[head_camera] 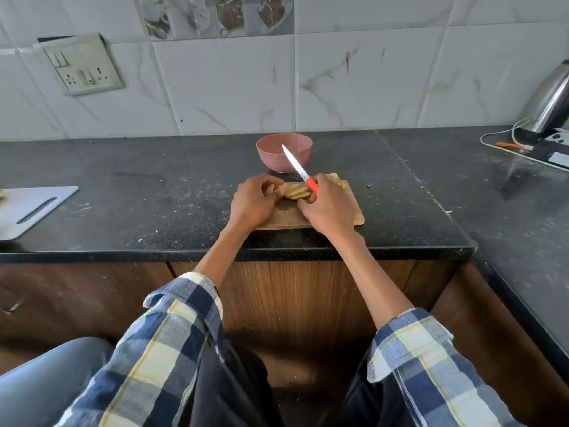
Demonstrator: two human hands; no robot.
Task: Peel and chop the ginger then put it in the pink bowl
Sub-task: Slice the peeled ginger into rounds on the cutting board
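A small wooden cutting board [284, 215] lies on the black counter with pale sliced ginger [295, 192] on it. My left hand [253, 201] curls its fingers around the left end of the ginger pieces. My right hand [328, 206] grips a red-handled knife [300, 170], blade pointing up and away toward the wall, and its fingers also touch the ginger's right side. More ginger [335, 179] shows behind my right hand. The pink bowl [284, 151] stands just behind the board; I see nothing in it.
A grey plastic cutting board [29, 209] lies at the left. A steel kettle [551, 103] with its cord stands at the far right. A switch socket [81, 64] is on the tiled wall. The counter edge runs below the wooden board.
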